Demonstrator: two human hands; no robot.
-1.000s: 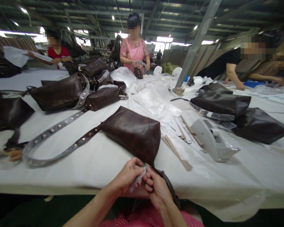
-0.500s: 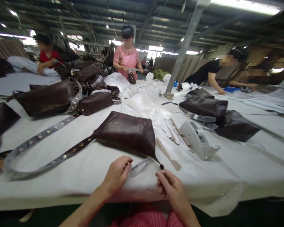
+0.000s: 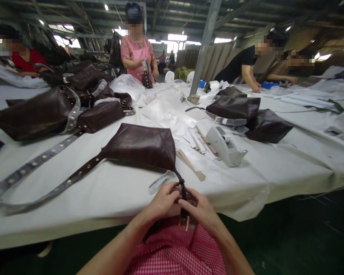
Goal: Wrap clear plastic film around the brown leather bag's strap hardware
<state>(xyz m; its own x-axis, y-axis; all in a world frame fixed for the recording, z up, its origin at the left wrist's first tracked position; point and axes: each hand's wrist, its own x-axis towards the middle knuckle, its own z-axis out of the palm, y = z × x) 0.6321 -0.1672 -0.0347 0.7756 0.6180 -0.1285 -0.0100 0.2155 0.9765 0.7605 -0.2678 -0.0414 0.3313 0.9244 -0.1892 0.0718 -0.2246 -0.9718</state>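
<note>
A dark brown leather bag lies on the white-covered table in front of me. Its long studded strap, partly wrapped in clear plastic, loops out to the left. From the bag's near right corner a short buckle strap runs down over the table edge, ending in a metal buckle. Both hands are closed on this strap: my left hand pinches it from the left, and my right hand grips it from the right. Beside my left fingers lies a small plastic-wrapped piece.
More brown bags are piled at the left and right. A grey tape dispenser stands beside loose card strips. A metal post rises from the table. Co-workers stand or lean around it, one in a pink apron.
My hands have come together on the buckle strap, which now hangs over the table edge. My left hand moved right. The view has shifted, so the table scene sits further left.
</note>
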